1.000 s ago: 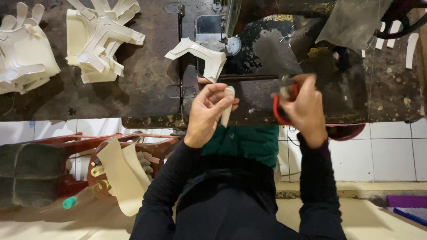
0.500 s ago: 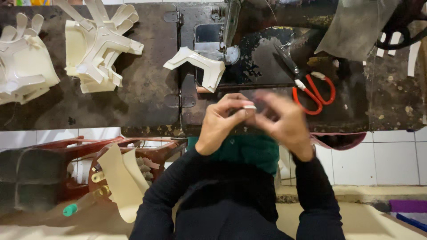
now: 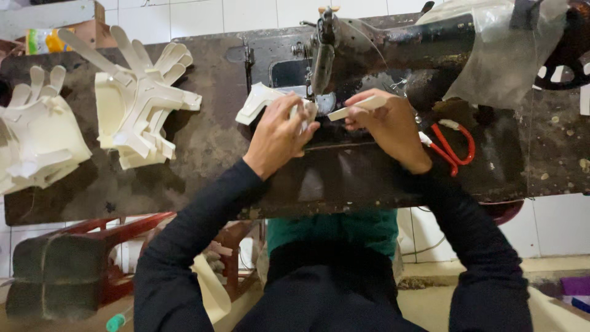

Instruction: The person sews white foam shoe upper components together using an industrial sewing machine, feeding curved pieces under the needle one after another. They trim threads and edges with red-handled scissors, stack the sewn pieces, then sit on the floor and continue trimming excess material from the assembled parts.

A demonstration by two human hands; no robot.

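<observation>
My left hand (image 3: pixel 279 134) presses a cream-white cut piece (image 3: pixel 259 99) flat on the bed of a black sewing machine (image 3: pixel 393 55), just left of the needle (image 3: pixel 311 92). A narrow white strip (image 3: pixel 356 106) is pinched between the fingers of my right hand (image 3: pixel 387 126), to the right of the needle. The strip's left end points toward the piece under my left hand. Both sleeves are black.
Red-handled scissors (image 3: pixel 455 147) lie right of my right hand. Two stacks of cream cut pieces (image 3: pixel 144 98) (image 3: pixel 34 138) sit on the worn dark table (image 3: pixel 203 147) at left. Clear plastic sheet (image 3: pixel 491 55) covers the machine's right end. A red stool (image 3: pixel 123 246) stands below.
Both hands moved from in front of my body up to the machine's needle. The left hand now rests on the cream piece; the right hand brought the strip forward.
</observation>
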